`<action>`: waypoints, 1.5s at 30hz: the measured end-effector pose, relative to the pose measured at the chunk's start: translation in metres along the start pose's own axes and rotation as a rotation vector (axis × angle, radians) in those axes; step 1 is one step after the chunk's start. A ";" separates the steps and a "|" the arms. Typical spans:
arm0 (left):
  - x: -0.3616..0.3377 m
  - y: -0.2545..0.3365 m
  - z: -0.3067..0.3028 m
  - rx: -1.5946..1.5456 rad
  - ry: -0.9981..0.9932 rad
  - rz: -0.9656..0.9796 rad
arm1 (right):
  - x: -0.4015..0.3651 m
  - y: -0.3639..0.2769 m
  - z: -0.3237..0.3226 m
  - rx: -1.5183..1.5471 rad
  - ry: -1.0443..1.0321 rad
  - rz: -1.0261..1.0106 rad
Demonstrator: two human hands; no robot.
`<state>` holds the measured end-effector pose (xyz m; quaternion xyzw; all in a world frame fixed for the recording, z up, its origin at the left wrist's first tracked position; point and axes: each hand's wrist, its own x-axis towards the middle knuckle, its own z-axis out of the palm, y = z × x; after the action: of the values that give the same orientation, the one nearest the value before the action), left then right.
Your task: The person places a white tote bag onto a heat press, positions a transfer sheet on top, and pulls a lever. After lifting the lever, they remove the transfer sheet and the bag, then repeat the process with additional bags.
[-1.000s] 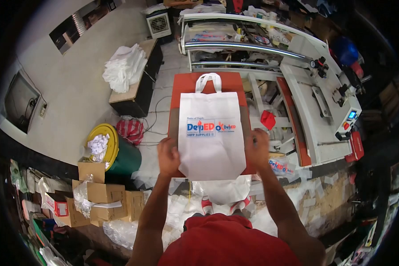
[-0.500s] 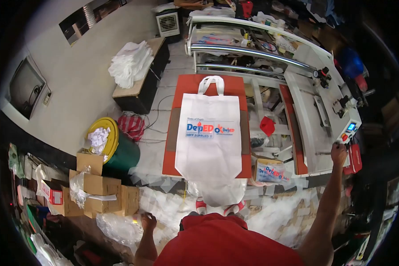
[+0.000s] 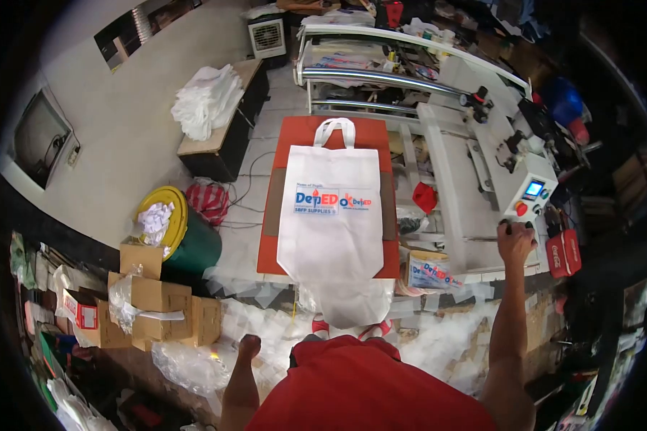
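A white cloth tote bag (image 3: 328, 244) lies flat on a red-orange board (image 3: 269, 253), its handles at the far end and its lower part hanging over the near edge. Blue and red lettering is printed across its middle. My right hand (image 3: 516, 244) is closed around a black handle (image 3: 530, 225) on the sliding head of a white press machine (image 3: 446, 179), just below the control box (image 3: 535, 191) with its lit screen and red button. My left hand (image 3: 249, 348) hangs low beside my body, curled into a fist with nothing visible in it.
White bags are heaped on a low cabinet (image 3: 219, 149) at the left. A green bin (image 3: 198, 241) with paper scraps and several cardboard boxes (image 3: 169, 302) stand below it. Metal rollers (image 3: 381, 77) span the back. A red Coca-Cola case (image 3: 563, 253) sits right of my hand.
The machine's head with its control box has slid left towards the board, my right hand moving with it. My left hand's fingers have curled in. The view has shifted slightly.
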<state>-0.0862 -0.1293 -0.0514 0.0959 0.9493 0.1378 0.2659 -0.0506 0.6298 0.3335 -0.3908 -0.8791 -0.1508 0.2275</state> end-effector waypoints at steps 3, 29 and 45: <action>0.027 0.017 -0.009 0.047 0.095 0.151 | -0.012 -0.030 -0.017 0.203 0.153 -0.324; -0.028 -0.015 0.102 -0.606 0.008 -0.440 | -0.102 -0.291 -0.089 0.951 -0.041 -0.768; -0.060 0.199 0.084 -0.843 -0.140 -0.503 | 0.014 0.186 0.164 0.728 0.034 0.013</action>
<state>0.0304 0.0606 -0.0291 -0.2432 0.7844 0.4346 0.3698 0.0359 0.8322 0.2170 -0.2870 -0.8688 0.1671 0.3673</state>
